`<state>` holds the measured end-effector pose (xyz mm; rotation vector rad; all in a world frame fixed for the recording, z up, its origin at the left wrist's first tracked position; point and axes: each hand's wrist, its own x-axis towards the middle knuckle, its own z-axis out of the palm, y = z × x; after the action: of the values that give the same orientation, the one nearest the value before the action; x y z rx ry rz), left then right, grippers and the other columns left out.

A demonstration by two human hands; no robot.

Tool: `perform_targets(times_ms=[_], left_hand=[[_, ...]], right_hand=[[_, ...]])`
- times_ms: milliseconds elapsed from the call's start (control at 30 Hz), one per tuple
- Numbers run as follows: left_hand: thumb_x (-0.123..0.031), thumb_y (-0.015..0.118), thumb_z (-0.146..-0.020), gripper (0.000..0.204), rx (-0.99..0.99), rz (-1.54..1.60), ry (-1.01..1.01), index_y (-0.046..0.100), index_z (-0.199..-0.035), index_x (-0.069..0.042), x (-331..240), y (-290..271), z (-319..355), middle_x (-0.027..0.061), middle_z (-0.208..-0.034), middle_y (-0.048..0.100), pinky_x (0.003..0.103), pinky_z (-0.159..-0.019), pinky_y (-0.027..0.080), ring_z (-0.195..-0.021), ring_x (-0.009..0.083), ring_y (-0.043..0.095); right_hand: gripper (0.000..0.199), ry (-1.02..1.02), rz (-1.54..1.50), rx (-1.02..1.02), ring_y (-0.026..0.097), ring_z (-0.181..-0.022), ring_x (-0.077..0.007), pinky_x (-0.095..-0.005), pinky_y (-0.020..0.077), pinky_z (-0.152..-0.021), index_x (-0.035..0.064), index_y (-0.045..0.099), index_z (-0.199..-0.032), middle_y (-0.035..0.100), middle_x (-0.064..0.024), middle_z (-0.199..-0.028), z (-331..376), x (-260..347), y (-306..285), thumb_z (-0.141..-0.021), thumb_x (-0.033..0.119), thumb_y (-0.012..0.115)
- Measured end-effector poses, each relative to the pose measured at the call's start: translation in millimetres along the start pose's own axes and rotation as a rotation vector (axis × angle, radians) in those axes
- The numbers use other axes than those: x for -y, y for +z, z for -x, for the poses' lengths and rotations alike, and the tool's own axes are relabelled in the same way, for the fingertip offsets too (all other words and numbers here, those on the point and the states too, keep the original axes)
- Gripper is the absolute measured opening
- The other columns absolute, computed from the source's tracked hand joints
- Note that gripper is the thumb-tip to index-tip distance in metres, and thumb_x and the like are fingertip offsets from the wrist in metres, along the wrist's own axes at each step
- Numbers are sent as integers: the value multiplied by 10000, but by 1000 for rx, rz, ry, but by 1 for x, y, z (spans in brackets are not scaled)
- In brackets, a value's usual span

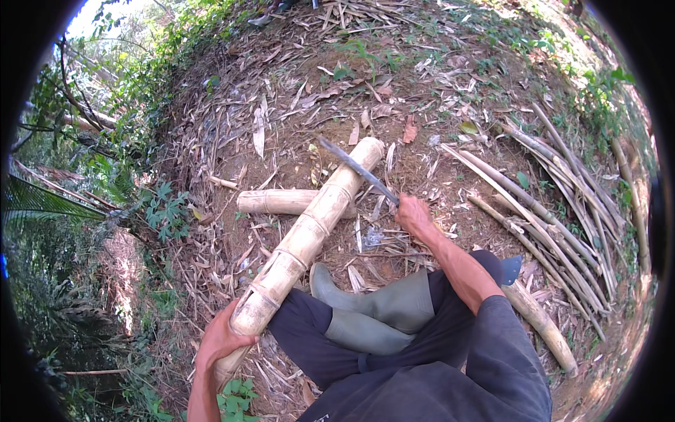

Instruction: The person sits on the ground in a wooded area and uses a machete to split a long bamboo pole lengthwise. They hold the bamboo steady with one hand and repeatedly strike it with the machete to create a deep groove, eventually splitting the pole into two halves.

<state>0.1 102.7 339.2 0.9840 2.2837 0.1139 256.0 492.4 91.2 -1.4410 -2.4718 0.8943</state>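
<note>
A thick pale bamboo pole [304, 241] slants from lower left up to the middle, its upper part resting across a shorter bamboo piece [275, 202] on the ground. My left hand [229, 330] is wrapped round the pole near its lower end, the thumb toward me. In my right hand [413, 213] is the handle of a long machete [360, 169], mostly hidden by my fingers. The dark blade crosses over the pole near its far end; whether it touches the pole I cannot tell.
My green rubber boots [373, 313] are folded close to the pole. Split bamboo strips [555, 218] lie in a heap at right, with another bamboo length [541, 327] beside my knee. Leafy plants [165, 211] border the left side; dry leaves litter the ground.
</note>
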Motion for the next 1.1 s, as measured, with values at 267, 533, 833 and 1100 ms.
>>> perform_targets(times_ms=[267,533,833,1100], left_hand=[[-334,893,-571,1087,171,223,-91,363,-1449,27,28,-13,-17,193,-1307,577,337,-1055,392,-1201,245,557],[-314,815,-653,962,384,540,-186,371,-1448,-3,51,-16,-29,163,-1319,555,351,-1046,396,-1195,234,540],[-239,719,-771,802,581,1092,-333,356,-1454,-25,105,10,-36,169,-1340,546,381,-990,483,-1147,259,594],[-302,746,-759,861,488,930,-221,336,-1462,-21,57,6,-25,158,-1363,519,359,-1059,387,-1248,235,501]], right_hand=[[109,-543,168,1,668,-656,-380,-492,521,-587,-4,518,-901,643,-230,-721,42,28,10,-802,41,521],[125,-111,-19,-24,646,-675,-440,-539,505,-636,12,530,-883,648,-238,-729,14,8,19,-765,50,547],[178,-8,-47,2,671,-683,-414,-526,525,-619,-19,555,-943,655,-265,-746,3,10,26,-787,67,553],[115,-259,94,79,652,-589,-350,-490,518,-556,-11,538,-933,650,-212,-725,41,43,16,-834,46,522]])
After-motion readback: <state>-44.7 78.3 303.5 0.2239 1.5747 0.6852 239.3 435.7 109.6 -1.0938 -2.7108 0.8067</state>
